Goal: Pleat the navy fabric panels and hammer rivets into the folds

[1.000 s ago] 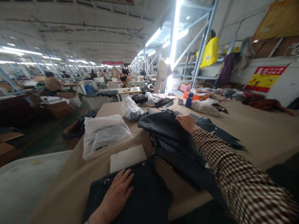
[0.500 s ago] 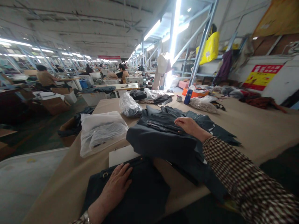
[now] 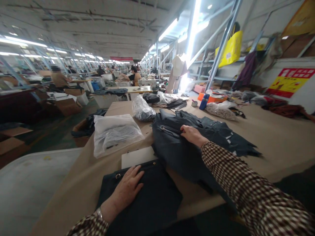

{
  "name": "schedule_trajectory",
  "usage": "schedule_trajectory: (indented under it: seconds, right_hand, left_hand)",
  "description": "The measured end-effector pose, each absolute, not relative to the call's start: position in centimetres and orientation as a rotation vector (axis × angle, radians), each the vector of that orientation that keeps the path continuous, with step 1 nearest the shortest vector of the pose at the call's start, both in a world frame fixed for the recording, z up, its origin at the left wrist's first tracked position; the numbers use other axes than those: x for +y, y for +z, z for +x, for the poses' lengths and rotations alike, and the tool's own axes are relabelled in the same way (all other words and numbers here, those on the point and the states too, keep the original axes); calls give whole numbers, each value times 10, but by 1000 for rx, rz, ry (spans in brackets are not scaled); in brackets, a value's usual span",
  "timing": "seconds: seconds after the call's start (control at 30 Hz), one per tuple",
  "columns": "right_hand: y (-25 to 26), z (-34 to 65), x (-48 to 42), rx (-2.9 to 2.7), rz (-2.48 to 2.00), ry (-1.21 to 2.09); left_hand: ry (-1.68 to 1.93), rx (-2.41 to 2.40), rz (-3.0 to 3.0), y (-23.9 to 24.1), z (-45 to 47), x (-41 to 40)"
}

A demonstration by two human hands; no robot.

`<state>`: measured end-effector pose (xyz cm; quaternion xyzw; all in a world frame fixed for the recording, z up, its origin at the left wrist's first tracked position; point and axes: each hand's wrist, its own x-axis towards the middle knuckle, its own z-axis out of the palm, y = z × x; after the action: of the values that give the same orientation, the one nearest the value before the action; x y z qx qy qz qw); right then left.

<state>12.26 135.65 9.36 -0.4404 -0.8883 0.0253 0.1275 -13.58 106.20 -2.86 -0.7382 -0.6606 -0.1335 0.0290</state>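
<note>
At the near edge of the tan-covered desk point(image 3: 73, 183), the left hand point(image 3: 128, 190) lies open, fingers spread flat on a dark navy flat fabric panel with gold ring fittings point(image 3: 152, 200). Just beyond, the right hand point(image 3: 193, 135) sits on a crumpled dark zippered garment point(image 3: 177, 147) beside its zip; whether it grips or only rests I cannot tell. The panel looks smoothed, while the garment is bunched, not yet spread.

We log the right hand's point(image 3: 193, 135) fingertips sunk in a fold of the dark garment point(image 3: 177, 150) — grip unreadable. The left hand point(image 3: 126, 190) masks part of the dark bag point(image 3: 155, 200), which overlaps a white card point(image 3: 137, 156). The red-and-yellow sign point(image 3: 287, 82) is clipped at the right edge — lettering too small.
</note>
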Motion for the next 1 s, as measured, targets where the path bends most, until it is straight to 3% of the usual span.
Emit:
schedule_trajectory:
  seconds: [0.17,0.4,0.53,0.63,0.83,0.9,1.0]
  right_hand:
    - [114,124,1354,-2579,-1260,21]
    - [192,136,1223,-2632,-453,-490]
    - [204,134,1150,-2809,-65,-137]
    - [179,122,1141,-2873,-136,237]
    - [80,93,1197,-2805,-606,957]
    - [50,83,1211,-2804,-753,997]
    - [19,68,1221,-2841,-856,693]
  left_hand:
    - [-593,-2019,-2218,-2,-133,1063]
    - [-958,-1578,-2047,119,-90,1023]
    - [-684,-1631,-2070,161,-67,992]
    - [-541,-1846,-2244,156,-75,984]
    - [-314,-2442,-2227,108,-132,1021]
    - [-196,-2511,-2208,89,-145,1037]
    - [-20,-2535,-2180,62,-156,1059]
